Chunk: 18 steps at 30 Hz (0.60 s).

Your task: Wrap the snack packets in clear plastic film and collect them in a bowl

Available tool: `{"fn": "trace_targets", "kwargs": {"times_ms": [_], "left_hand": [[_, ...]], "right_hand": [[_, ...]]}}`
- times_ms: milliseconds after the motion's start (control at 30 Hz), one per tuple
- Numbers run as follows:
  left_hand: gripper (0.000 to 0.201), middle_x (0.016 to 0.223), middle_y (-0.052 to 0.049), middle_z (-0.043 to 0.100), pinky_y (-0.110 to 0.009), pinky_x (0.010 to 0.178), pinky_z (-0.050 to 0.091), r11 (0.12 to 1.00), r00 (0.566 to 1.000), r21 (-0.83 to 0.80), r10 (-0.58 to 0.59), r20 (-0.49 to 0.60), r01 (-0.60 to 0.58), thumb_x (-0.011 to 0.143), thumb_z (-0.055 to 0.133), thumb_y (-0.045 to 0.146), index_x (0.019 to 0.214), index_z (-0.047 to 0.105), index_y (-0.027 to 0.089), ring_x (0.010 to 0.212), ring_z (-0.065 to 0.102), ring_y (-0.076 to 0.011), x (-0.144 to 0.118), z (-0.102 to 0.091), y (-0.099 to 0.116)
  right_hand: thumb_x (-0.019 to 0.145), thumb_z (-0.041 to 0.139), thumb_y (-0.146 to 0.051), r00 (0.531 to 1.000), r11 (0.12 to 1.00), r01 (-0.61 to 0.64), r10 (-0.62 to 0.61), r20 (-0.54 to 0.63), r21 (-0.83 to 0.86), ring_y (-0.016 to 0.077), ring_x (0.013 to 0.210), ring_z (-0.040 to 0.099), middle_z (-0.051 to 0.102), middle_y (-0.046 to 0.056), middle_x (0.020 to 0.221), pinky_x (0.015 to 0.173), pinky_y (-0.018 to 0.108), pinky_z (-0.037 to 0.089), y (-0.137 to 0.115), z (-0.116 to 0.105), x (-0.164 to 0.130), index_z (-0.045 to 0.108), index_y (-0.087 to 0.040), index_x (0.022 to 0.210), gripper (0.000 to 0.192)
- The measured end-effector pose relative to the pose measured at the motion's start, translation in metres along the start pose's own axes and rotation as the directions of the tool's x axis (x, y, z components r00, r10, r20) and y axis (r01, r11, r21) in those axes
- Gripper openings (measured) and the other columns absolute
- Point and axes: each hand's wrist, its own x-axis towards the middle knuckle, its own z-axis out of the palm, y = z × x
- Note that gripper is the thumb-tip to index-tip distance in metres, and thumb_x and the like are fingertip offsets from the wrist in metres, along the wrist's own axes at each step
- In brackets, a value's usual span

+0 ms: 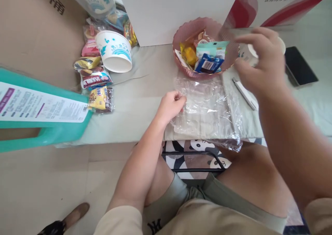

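Your left hand pinches the left edge of the clear plastic bag with fingers closed on the film; the bag lies flat on the table, its near end hanging over the front edge above your knees. Your right hand hovers beside the pink bowl, fingers curled loosely; you cannot tell whether it grips the white cup behind it. The bowl holds several wrapped snacks, among them one yellow, one teal and one blue packet. One pen lies just right of the bag. To the left, one paper cup lies tipped among a small heap of snack packets. Bare tabletop stays open between that heap and the bag.
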Motion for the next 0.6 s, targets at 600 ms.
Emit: {"fn": "trace_targets", "kwargs": {"times_ms": [600], "left_hand": [[0.022,0.093,0.0,0.066,-0.032,0.077,0.048,0.848,0.87,0.487,0.389,-0.302,-0.21,0.081,0.077,0.032,0.093,0.061,0.023,0.074,0.055,-0.0131,-0.024,-0.03,0.005]], "right_hand": [[0.094,0.06,-0.034,0.8,0.92,0.276,-0.381,0.463,0.279,0.038,0.149,0.05,0.064,0.012,0.151,0.119,0.067,0.041,0.039,0.038,-0.132,0.071,-0.024,0.123,0.033]]}}
